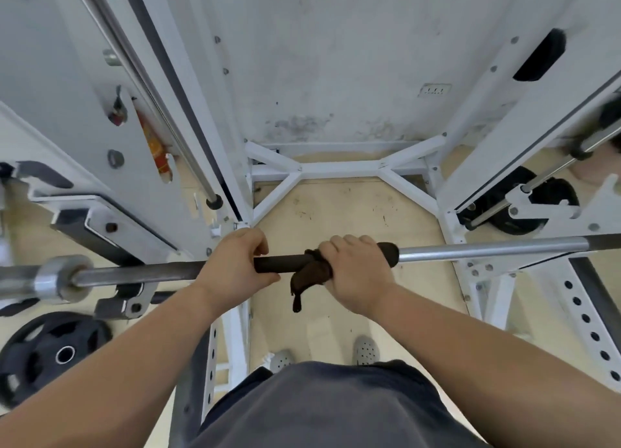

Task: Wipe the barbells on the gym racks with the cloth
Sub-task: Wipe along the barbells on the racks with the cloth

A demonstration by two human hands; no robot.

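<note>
Your right hand clamps the brown cloth around the barbell, left hand gripping bare bar; the dangling tail could slip free if you loosen

A metal barbell, shiny and smooth to the right of the right hand, dull and darker beyond the left hand. Between the hands its middle looks matt black. A limp brown cloth hangs under the right hand. White painted metal rack ahead; pale wood-look floor below.
</note>
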